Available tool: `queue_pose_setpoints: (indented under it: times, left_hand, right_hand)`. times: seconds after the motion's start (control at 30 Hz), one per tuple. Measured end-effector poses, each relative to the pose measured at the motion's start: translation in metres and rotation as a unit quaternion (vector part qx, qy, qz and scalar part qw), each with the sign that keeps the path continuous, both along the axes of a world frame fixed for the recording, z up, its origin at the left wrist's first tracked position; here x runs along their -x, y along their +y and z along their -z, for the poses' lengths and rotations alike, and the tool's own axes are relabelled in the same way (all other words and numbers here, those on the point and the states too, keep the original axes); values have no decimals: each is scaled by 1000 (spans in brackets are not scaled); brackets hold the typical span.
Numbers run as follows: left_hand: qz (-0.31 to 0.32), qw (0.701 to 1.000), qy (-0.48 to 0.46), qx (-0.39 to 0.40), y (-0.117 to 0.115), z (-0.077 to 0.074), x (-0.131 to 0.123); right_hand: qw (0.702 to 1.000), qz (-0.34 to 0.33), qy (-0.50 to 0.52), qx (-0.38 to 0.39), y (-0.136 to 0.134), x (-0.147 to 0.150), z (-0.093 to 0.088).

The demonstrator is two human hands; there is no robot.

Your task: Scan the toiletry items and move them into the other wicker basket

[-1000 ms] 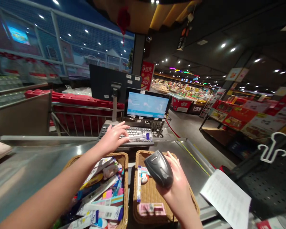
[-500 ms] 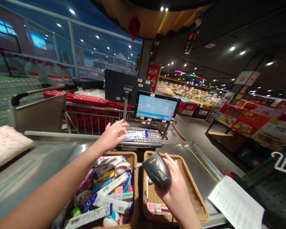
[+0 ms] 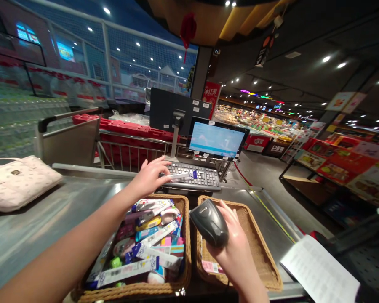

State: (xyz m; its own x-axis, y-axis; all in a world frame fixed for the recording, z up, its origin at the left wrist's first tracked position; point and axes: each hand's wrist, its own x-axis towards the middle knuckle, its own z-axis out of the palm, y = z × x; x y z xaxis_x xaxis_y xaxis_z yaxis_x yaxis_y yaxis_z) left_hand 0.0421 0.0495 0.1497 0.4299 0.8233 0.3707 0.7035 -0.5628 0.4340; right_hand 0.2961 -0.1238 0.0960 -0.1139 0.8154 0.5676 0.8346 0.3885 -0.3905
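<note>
The left grip (image 3: pixel 154 173) pinches a slim packet (image 3: pixel 180 176) over the keyboard (image 3: pixel 206 177), at the metal surface's (image 3: pixel 82 198) far edge; the right grip (image 3: pixel 235 246) holds a black scanner (image 3: pixel 209 223) over a basket's (image 3: pixel 255 231) left edge.

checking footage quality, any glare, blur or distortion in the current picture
Head view: black scanner in the right hand fairly clear, softly shiny; head view: pale glare on the metal counter; head view: white paper too blurred to read; head view: bottles at far left smeared and stretched.
</note>
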Motion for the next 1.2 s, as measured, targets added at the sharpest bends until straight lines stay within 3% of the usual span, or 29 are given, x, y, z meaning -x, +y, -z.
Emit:
queue_pose_setpoints:
  times: [0.43, 0.63, 0.9, 1.2]
  left_hand:
    - [-29, 998, 35, 47, -9, 31, 33]
    - [-21, 993, 70, 95, -16, 53, 39]
    - [75, 972, 158, 158, -27, 86, 31]
    - [189, 947, 228, 125, -35, 117, -1]
  right_hand:
    - [999, -22, -2, 23, 3, 12, 4]
    - [999, -30, 3, 26, 5, 19, 5]
    - [999, -15, 8, 49, 3, 24, 7]
    - [999, 10, 9, 44, 0, 21, 8]
